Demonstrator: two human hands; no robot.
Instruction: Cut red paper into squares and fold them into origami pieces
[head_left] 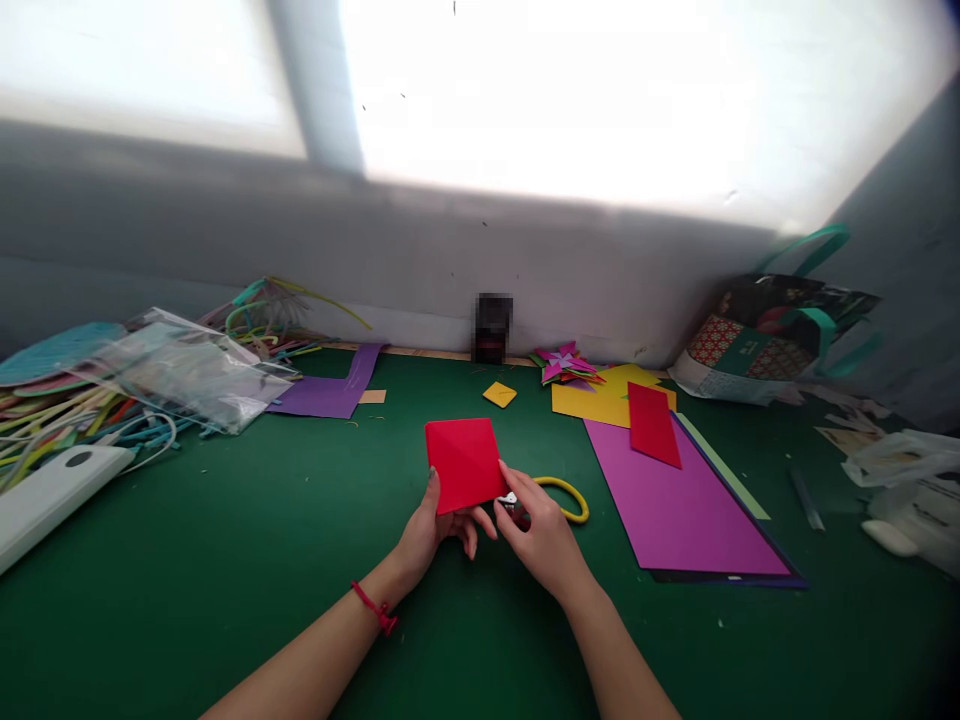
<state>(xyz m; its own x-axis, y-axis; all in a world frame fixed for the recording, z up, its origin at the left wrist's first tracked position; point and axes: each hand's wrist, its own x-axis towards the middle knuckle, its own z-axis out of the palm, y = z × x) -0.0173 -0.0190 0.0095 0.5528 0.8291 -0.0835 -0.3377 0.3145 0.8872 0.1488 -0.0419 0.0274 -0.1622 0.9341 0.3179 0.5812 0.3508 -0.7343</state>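
Note:
A red square of paper (pixel 465 462) is raised over the green table, with a faint crease across it. My left hand (pixel 424 530) grips its lower left edge, thumb on top and fingers underneath. At the lower right corner, my right hand (pixel 541 530) pinches the paper between bent fingers. Scissors with a yellow handle (pixel 574 500) show just behind my right hand, their metal part partly covered by the fingers. A small yellow folded paper square (pixel 500 394) lies farther back.
On the right are magenta sheets (pixel 686 495), a red strip (pixel 654 425), yellow paper (pixel 589 402) and folded paper stars (pixel 564 364). Purple paper (pixel 319 396), a clear plastic bag (pixel 187 365) and a white power strip (pixel 64 495) lie left. A patterned bag (pixel 750 345) stands back right.

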